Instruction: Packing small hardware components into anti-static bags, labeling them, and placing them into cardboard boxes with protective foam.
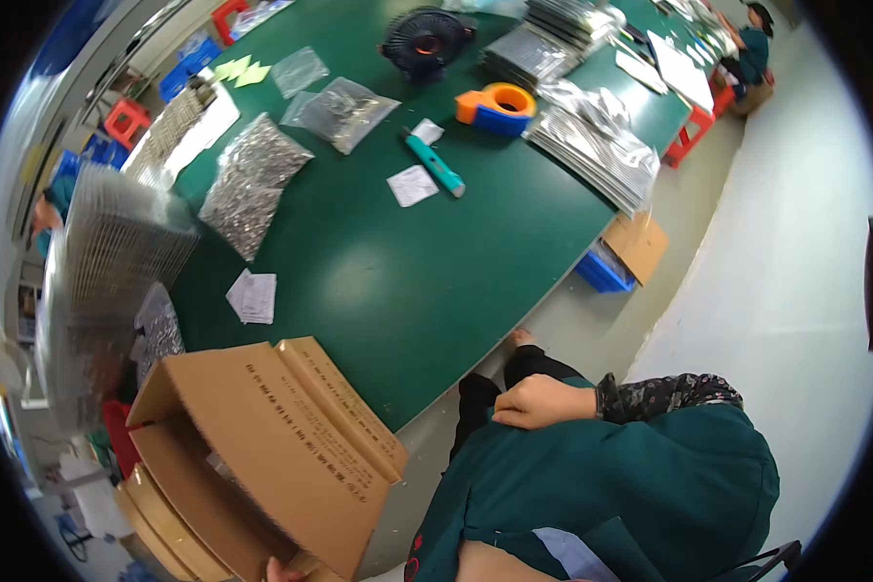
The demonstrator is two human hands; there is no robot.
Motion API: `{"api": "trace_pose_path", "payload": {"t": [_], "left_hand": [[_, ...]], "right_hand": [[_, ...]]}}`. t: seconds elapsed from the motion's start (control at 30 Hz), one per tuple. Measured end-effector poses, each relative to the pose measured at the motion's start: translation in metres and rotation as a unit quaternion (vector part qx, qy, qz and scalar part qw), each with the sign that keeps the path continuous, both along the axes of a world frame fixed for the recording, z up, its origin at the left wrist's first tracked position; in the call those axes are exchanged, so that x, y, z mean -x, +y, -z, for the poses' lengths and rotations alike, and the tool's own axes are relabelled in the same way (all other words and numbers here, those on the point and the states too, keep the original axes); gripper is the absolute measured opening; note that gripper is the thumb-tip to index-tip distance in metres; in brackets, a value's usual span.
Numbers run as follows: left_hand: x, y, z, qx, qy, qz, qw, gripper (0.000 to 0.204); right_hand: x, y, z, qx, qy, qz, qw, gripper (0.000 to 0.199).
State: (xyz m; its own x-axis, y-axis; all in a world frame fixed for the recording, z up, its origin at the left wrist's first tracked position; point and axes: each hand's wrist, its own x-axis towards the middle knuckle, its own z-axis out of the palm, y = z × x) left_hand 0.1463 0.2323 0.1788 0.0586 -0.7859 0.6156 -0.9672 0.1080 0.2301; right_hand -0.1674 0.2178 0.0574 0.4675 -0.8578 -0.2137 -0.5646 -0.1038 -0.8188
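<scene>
An open brown cardboard box (262, 456) is tipped on its side at the lower left, its flaps spread toward the green table (417, 281). Only the fingertips of my left hand (281, 570) show at the bottom edge, curled over the box's lower flap. My right hand (543, 403) rests on my lap against the dark green smock, fingers curled into a loose fist with nothing in it. The patterned sleeve runs off to the right. The box's inside is mostly hidden.
On the table lie clear bags of silvery small parts (252, 184), paper slips (254, 296), a teal pen-like tool (435, 163), an orange-and-blue tape dispenser (497, 107), a small black fan (425, 41) and stacks of silvery bags (597, 145). A blue bin (601, 272) sits on the floor. Another person (752, 48) sits far back.
</scene>
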Motion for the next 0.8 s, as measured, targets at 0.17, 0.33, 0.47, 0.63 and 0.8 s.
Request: {"api": "trace_pose_path", "payload": {"t": [0.17,0.33,0.47,0.63,0.8], "left_hand": [[0.054,0.014,-0.009,0.044,-0.068,0.006,0.997,0.038],[0.127,0.039,-0.014,0.087,-0.149,0.0,0.985,0.034],[0.199,0.031,0.055,-0.164,-0.068,0.308,0.934,0.023],[0.273,0.029,0.117,-0.382,-0.072,0.453,0.803,0.024],[0.315,-0.015,0.24,-0.492,-0.077,0.483,0.72,0.023]], "right_hand": [[0.051,0.008,0.012,0.079,0.136,-0.006,0.987,0.021],[0.116,0.058,0.055,0.04,0.109,0.036,0.993,0.021],[0.184,0.118,0.117,-0.096,0.192,0.094,0.972,0.02],[0.237,0.184,0.167,-0.175,0.249,0.186,0.934,0.023],[0.236,0.216,0.25,-0.225,0.224,0.29,0.903,0.023]]}}
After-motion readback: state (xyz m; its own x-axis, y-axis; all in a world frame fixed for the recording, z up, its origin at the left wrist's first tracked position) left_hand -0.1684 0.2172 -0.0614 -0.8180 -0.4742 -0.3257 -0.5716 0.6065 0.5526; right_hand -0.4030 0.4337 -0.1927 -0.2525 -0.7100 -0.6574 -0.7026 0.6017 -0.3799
